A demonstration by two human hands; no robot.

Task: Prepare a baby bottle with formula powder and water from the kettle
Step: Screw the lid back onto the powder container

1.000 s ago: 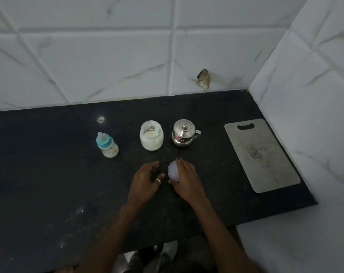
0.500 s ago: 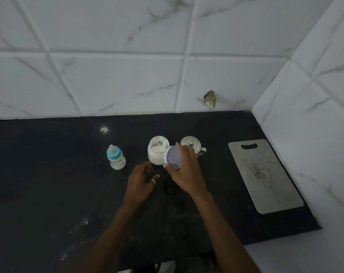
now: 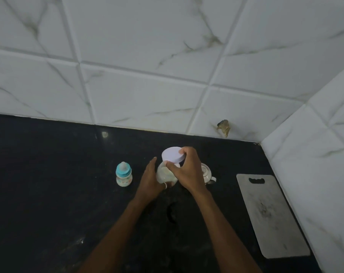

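Note:
A glass jar of white formula powder stands on the black counter. My left hand cups the jar's left side, a ring on one finger. My right hand grips a round white lid and holds it right over the jar's mouth. A small baby bottle with a teal collar and teat stands upright to the left of the jar. A small steel kettle sits just right of the jar, mostly hidden behind my right hand.
A pale cutting board lies flat at the counter's right end, next to the tiled side wall. White marble tiles rise behind the counter, with a chipped hole low on the back wall.
My right hand lifted the lid off the counter and carried it up over the jar. My left hand moved forward from the counter onto the jar's side.

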